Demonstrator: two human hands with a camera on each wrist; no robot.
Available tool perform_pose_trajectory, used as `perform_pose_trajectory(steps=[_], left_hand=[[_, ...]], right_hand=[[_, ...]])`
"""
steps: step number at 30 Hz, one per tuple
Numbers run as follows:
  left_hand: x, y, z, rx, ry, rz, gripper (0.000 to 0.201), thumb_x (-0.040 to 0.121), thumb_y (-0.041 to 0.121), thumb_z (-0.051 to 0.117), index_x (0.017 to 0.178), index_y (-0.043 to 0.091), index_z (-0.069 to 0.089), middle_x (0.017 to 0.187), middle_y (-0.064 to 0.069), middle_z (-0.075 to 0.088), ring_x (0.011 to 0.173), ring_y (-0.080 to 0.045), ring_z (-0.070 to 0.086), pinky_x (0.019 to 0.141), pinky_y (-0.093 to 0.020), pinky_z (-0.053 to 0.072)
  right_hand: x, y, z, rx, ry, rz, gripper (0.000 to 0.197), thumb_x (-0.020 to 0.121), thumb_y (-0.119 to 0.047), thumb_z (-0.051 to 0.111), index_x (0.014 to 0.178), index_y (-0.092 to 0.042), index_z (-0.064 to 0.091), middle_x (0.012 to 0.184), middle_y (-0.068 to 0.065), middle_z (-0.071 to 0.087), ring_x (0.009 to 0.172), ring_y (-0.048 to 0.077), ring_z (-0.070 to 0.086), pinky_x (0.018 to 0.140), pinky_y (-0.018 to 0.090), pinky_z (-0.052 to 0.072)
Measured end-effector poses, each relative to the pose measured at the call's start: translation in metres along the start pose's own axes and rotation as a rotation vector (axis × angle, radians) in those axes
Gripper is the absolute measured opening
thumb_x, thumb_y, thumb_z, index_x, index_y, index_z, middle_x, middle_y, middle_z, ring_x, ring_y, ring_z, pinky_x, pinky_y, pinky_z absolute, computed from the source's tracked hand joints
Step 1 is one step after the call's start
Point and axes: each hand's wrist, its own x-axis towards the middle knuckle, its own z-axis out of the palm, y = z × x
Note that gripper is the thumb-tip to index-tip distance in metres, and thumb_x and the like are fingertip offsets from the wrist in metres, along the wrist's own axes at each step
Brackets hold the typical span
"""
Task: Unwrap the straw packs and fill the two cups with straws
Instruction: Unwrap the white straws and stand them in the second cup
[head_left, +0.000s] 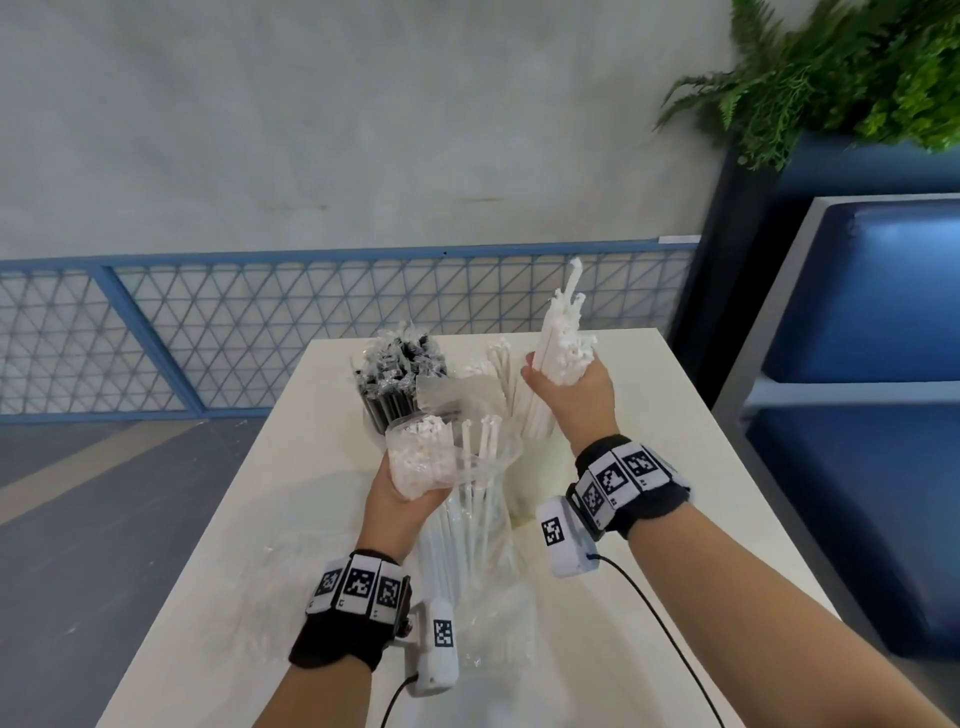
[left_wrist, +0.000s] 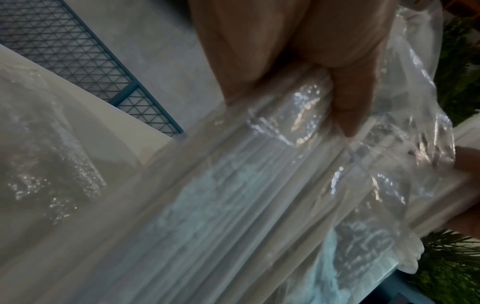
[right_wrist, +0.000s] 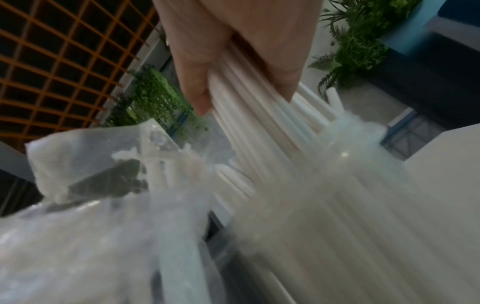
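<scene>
My left hand (head_left: 410, 488) grips a pack of white straws (head_left: 421, 457) still in clear plastic wrap (left_wrist: 298, 174), held upright above the table (head_left: 675, 467). My right hand (head_left: 566, 384) clutches a bare bundle of white straws (head_left: 563, 332), raised over the far cup of white straws (head_left: 511, 395); its fingers (right_wrist: 197, 82) curl round the bundle (right_wrist: 259, 127). A cup of black straws (head_left: 395, 384) in clear wrappers stands at the far left. Both cup bodies are mostly hidden behind straws and plastic.
Crumpled clear wrap (head_left: 493, 597) with loose white straws lies on the table between my forearms. A blue mesh railing (head_left: 208, 322) runs behind the table, a blue bench (head_left: 872, 364) stands to the right, and a fern (head_left: 841, 67) hangs overhead.
</scene>
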Motion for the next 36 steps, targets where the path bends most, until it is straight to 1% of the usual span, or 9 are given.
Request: perform_pose_trajectory(steps=[4,10,14,17,19,22,26,31,36], left_hand=[[0.000,0.001,0.001,0.005,-0.019,0.009,0.052,0.057,0.013,0.075,0.104,0.025,0.056,0.100,0.006,0.066,0.086,0.005,0.065,0.070,-0.009,0.050],[-0.001,0.002,0.004,-0.005,-0.045,0.024,0.059,0.058,0.011,0.074,0.113,0.011,0.053,0.102,0.001,0.066,0.086,0.005,0.065,0.070,-0.009,0.049],[0.000,0.002,0.002,0.002,-0.041,0.023,0.061,0.052,0.022,0.080,0.108,0.017,0.055,0.102,0.001,0.067,0.088,0.002,0.065,0.072,-0.010,0.050],[-0.001,0.002,0.002,0.019,-0.042,0.009,0.055,0.055,0.017,0.078,0.104,0.024,0.055,0.102,0.004,0.066,0.087,0.005,0.065,0.072,-0.010,0.050],[-0.002,0.002,0.002,0.021,-0.043,0.010,0.054,0.055,0.019,0.078,0.103,0.027,0.055,0.103,0.005,0.066,0.088,0.006,0.064,0.073,-0.010,0.050],[-0.002,0.002,0.001,0.018,-0.035,0.000,0.060,0.049,0.025,0.081,0.103,0.027,0.055,0.104,0.006,0.066,0.090,0.005,0.064,0.071,-0.010,0.050],[-0.003,0.000,-0.001,0.009,-0.032,0.005,0.072,0.047,0.033,0.080,0.113,0.020,0.055,0.109,-0.001,0.066,0.101,-0.010,0.064,0.076,-0.013,0.052],[-0.006,0.002,-0.002,0.006,-0.070,0.034,0.083,0.050,0.033,0.078,0.125,0.009,0.050,0.119,-0.008,0.063,0.109,-0.014,0.062,0.079,-0.015,0.050],[-0.005,0.004,-0.002,-0.028,-0.111,0.028,0.083,0.049,0.033,0.077,0.123,0.007,0.051,0.117,-0.008,0.063,0.103,-0.007,0.063,0.076,-0.012,0.049]], right_hand=[[0.004,-0.017,0.002,-0.052,0.002,-0.325,0.049,0.076,-0.008,0.072,0.113,-0.027,0.046,0.097,-0.022,0.054,0.087,-0.015,0.052,0.076,0.002,0.040],[0.007,0.008,0.010,-0.216,-0.139,-0.386,0.013,0.090,-0.008,0.053,0.089,-0.021,0.053,0.066,-0.008,0.048,0.046,0.006,0.034,0.048,0.013,0.029],[0.010,0.016,0.008,-0.279,-0.201,-0.362,0.012,0.092,-0.011,0.049,0.093,-0.022,0.054,0.083,0.007,0.060,0.056,0.012,0.040,0.059,0.027,0.039],[0.007,0.013,0.009,-0.349,-0.243,-0.356,0.012,0.094,-0.016,0.049,0.102,-0.017,0.057,0.084,-0.014,0.055,0.068,0.002,0.046,0.071,0.027,0.039],[0.001,0.013,0.006,-0.477,-0.110,-0.503,0.022,0.093,-0.022,0.049,0.112,-0.013,0.057,0.102,-0.014,0.053,0.093,0.006,0.047,0.091,0.029,0.039],[-0.024,0.009,0.005,-0.440,0.085,-0.718,0.028,0.090,-0.024,0.051,0.112,-0.008,0.057,0.112,-0.005,0.046,0.104,0.011,0.043,0.097,0.008,0.028],[-0.053,0.023,0.013,-0.394,-0.207,-0.581,0.027,0.089,-0.029,0.050,0.107,-0.011,0.059,0.097,-0.006,0.052,0.080,0.004,0.050,0.078,0.003,0.037],[-0.057,0.036,0.020,-0.369,-0.344,-0.433,0.038,0.082,-0.016,0.067,0.118,-0.014,0.057,0.104,-0.002,0.058,0.087,0.001,0.053,0.081,0.002,0.038],[-0.060,0.039,0.025,-0.372,-0.216,-0.453,0.047,0.071,-0.016,0.076,0.114,-0.017,0.058,0.111,-0.004,0.045,0.098,0.013,0.049,0.086,0.012,0.041]])
